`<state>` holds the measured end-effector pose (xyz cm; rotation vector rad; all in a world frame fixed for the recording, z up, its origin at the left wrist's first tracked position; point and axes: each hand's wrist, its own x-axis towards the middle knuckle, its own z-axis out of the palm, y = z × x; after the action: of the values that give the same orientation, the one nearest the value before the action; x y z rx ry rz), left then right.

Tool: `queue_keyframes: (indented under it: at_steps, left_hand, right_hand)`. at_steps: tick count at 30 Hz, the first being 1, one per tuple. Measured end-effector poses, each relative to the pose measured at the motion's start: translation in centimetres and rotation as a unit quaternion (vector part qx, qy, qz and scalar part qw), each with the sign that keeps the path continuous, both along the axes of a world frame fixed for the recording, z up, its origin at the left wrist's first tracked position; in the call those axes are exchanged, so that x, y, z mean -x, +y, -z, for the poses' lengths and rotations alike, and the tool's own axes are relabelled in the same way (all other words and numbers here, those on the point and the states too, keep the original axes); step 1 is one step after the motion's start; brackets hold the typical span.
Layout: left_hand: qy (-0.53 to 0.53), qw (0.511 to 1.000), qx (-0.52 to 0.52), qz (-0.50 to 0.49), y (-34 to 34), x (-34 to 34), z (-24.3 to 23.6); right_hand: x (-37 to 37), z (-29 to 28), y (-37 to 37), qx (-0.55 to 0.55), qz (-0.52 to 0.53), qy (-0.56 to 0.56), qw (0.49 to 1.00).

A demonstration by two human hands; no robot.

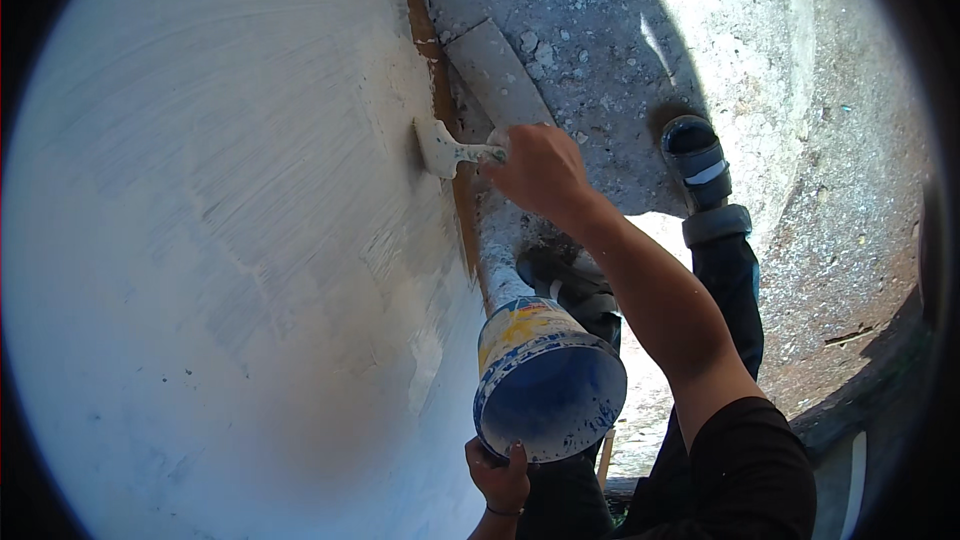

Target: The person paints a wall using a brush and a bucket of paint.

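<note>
My right hand [542,172] is closed around the handle of a paint-spattered paintbrush [468,152]. The brush's white head lies against the lower part of the white-coated wall [250,160], just above a bare brown strip [466,210] along its foot. Nearer to me, my left hand [498,482] grips the rim of a plastic bucket [530,342], thumb over the inside. The bucket is tilted with its mouth toward me; blue and white smears coat its inside, and yellow shows on its outer side.
A flat pale board [500,75] lies on the rough, spattered floor [600,50] beside the wall's foot. My right shoe [697,155] stands in the sunlit edge; my other shoe [550,275] is partly hidden by the bucket. Bright ground [840,190] spreads to the right.
</note>
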<state>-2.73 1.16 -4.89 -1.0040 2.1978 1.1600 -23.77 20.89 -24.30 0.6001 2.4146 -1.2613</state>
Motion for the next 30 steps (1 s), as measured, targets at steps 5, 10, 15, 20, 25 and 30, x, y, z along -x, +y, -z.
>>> queue_keyframes:
  at_steps: [5,10,15,20,25,30]
  left_hand:
    - [-0.029,0.999,0.016,-0.023,0.4,0.5,-0.8]
    - [-0.026,0.999,-0.019,-0.008,-0.8,-0.8,0.1]
    - [-0.055,0.998,0.023,-0.017,-0.3,0.0,-0.6]
    - [-0.014,1.000,0.005,0.014,-1.4,-0.2,-0.1]
    - [0.009,0.999,-0.034,-0.016,-1.5,0.5,1.3]
    - [0.025,0.999,-0.040,-0.014,-2.3,2.5,4.4]
  right_hand:
    - [-1.3,0.0,0.9,0.050,0.058,-0.050,0.996]
    - [-0.1,0.5,-0.2,-0.016,0.035,-0.034,0.999]
    - [-1.7,-1.0,1.0,0.095,0.058,-0.029,0.993]
    - [-0.8,0.1,0.2,0.007,0.066,-0.042,0.997]
    - [-0.7,0.3,-1.6,0.090,0.034,-0.017,0.995]
    - [-7.1,-3.6,3.8,0.083,0.061,0.026,0.994]
